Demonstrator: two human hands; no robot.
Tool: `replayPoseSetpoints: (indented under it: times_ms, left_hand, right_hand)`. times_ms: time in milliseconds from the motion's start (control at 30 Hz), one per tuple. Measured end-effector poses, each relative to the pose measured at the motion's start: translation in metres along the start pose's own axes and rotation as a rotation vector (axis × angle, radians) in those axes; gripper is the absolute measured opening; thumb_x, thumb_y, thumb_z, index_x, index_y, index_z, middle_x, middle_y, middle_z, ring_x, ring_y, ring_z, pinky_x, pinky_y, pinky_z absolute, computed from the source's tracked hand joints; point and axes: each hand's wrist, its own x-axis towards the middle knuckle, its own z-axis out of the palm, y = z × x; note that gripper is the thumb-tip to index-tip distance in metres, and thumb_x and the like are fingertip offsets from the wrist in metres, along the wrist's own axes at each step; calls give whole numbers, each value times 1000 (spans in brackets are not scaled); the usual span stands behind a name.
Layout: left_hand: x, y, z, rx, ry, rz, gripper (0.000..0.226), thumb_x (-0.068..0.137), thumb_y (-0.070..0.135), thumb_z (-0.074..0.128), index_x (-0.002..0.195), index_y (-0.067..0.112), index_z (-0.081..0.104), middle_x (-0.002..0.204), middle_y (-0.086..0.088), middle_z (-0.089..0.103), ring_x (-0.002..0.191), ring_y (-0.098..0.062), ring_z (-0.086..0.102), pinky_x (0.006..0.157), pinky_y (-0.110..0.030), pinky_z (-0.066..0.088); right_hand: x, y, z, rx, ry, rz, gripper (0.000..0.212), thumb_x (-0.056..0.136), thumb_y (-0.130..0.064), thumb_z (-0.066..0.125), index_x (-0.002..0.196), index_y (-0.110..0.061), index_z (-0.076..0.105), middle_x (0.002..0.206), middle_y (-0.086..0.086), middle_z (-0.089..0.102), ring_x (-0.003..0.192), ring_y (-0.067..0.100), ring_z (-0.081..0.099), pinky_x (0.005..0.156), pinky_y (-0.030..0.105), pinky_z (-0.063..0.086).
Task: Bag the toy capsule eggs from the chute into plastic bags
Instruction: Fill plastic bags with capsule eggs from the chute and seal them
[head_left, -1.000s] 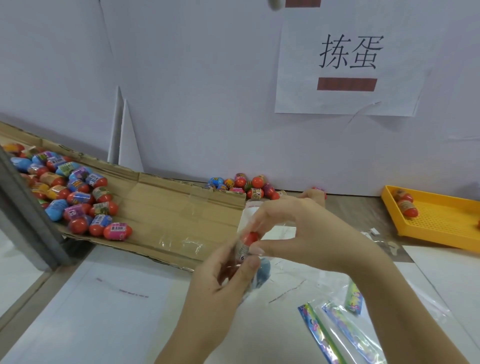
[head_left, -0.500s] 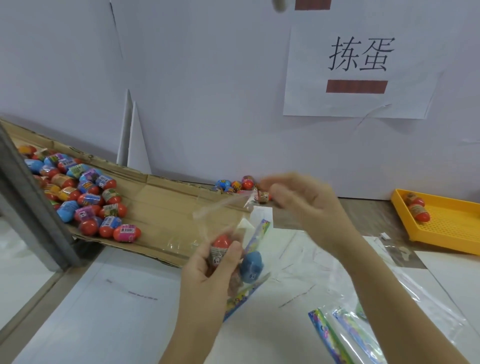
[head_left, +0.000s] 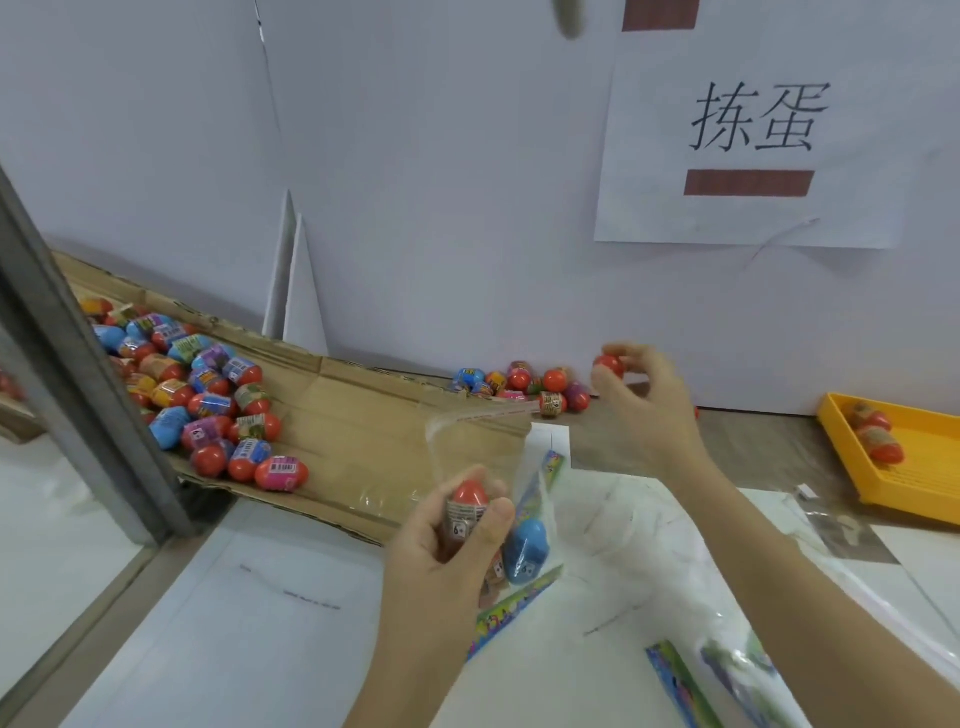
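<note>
My left hand (head_left: 441, 551) grips a clear plastic bag (head_left: 483, 457) over the table, its mouth standing open at the top. Inside it sit a red capsule egg (head_left: 467, 501) and a blue egg (head_left: 527, 545). My right hand (head_left: 647, 400) is at the back wall, fingers closed on a red egg (head_left: 609, 365) just right of a small pile of eggs (head_left: 519, 384). The cardboard chute (head_left: 353, 415) slopes down from the left with several eggs (head_left: 208, 395) heaped on it.
A yellow tray (head_left: 935, 467) with two eggs stands at the right edge. Spare bags with colourful header strips (head_left: 680, 686) lie at the front right. A grey metal post (head_left: 78, 364) crosses the left side. White paper (head_left: 234, 623) covers the table.
My right hand let go of the bag's mouth, reached back right to the pile by the wall and closed on a red egg. My left hand kept the bag nearly still.
</note>
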Motion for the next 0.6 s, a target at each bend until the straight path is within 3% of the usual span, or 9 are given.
replayPoseSetpoints:
  times_ms: [100,167,267,333,400,600]
  left_hand:
    - [-1,-5,2,27,-21,35,27,61,33,73,87,33,75,78,8,75,67,-4,69,53,-17,51]
    - [-3,-5,3,33,-42,53,22,61,33,73,83,32,76,75,7,74,65,-3,67,53,-15,50]
    - [-7,-6,6,50,-114,101,22,62,37,73,84,35,76,73,1,70,66,-7,64,56,-17,51]
    - [-8,-6,7,54,-143,115,27,60,41,73,87,37,76,78,3,73,71,-6,68,59,-16,51]
    - [-8,-7,7,52,-150,116,30,61,36,74,91,36,77,86,4,76,77,-6,71,61,-15,52]
    - [-9,-6,6,71,-222,125,43,59,38,81,102,38,74,96,6,76,87,-9,72,71,-20,55]
  right_hand:
    - [-35,-54,-21,499,-120,-131,15,85,-23,68,98,-31,65,93,-6,68,77,10,66,66,21,55]
    - [-59,-79,-33,527,-235,-282,19,84,-29,66,103,-31,64,91,-12,71,80,4,67,70,16,52]
    - [-79,-89,-34,177,-294,-403,18,85,-40,61,103,-38,59,95,-22,69,93,0,65,87,23,47]
    - [-81,-86,-31,-139,-267,-450,11,84,-50,59,94,-46,57,95,-29,65,101,-7,58,99,29,27]
    - [-81,-83,-29,-317,-227,-484,9,83,-53,58,91,-48,58,92,-33,62,106,-12,48,97,26,16]
    - [-81,-80,-29,-350,-147,-509,20,84,-54,53,96,-43,63,110,-23,58,111,-4,45,95,27,16]
